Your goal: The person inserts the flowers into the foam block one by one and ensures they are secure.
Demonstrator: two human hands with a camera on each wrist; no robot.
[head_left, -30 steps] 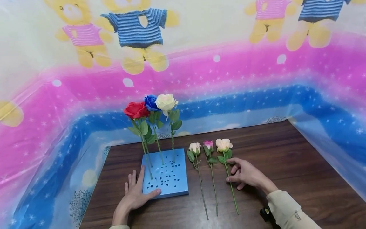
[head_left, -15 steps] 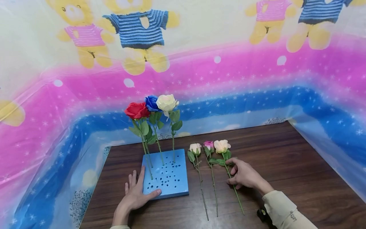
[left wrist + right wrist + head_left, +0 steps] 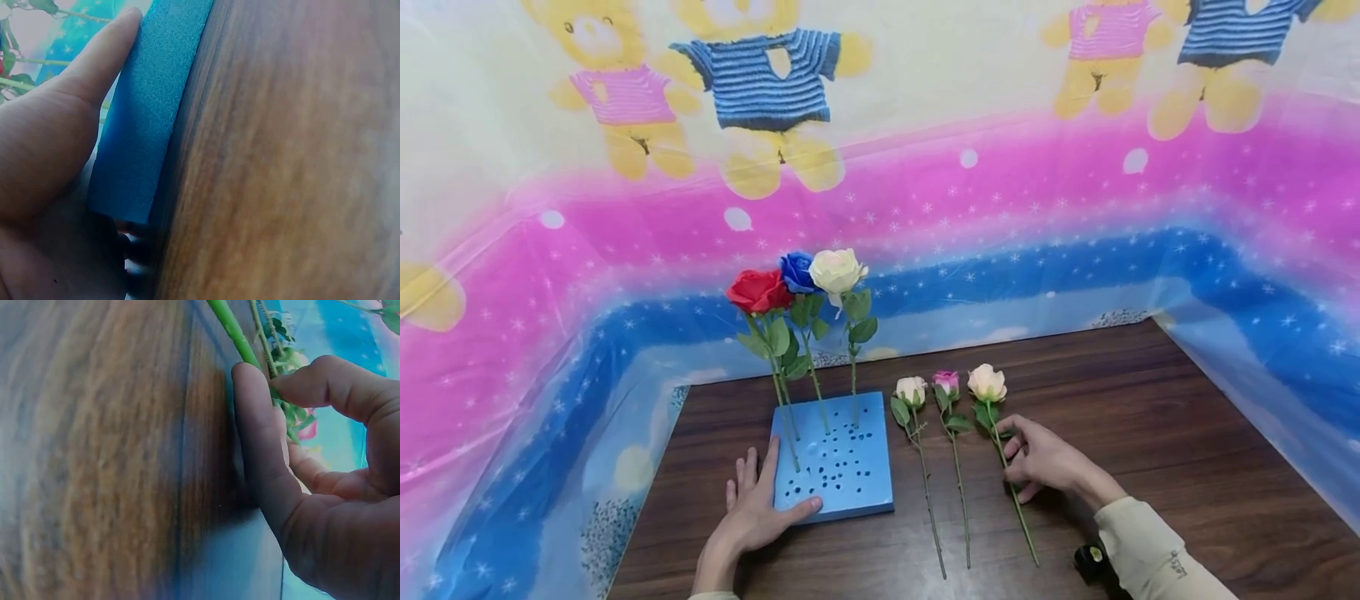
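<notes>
Peach rose: is lying right of centre in the head view, its lower stem end sitting further right than 1 s ago; its bloom, dipping left 0.5 s ago, is now leaning back to the right.
Stem work: is apparently only a turning or settling of the rose in the grasp; it is lying apart from the blue block, so the handling is seemingly at an early point.
Right hand: is pinching the rose's stem between thumb and fingers.
Left hand: is bracing the block at lower left, fingers straight along its left edge, thumb resting on its front edge, nothing clasped.
Standing roses: red rose, blue rose and white rose are rising from the block; 3 blooms are showing over 4 stems.
Loose roses: cream rose and pink rose are lying untouched on the table, just right of the block.
Right wrist view: is showing the digits meeting around the green stem, which the hand is partly hiding in the head view; whether the stem is touching the table, I cannot tell.
Left wrist view: is revealing the block's thick front side, only a thin strip from above.
</notes>
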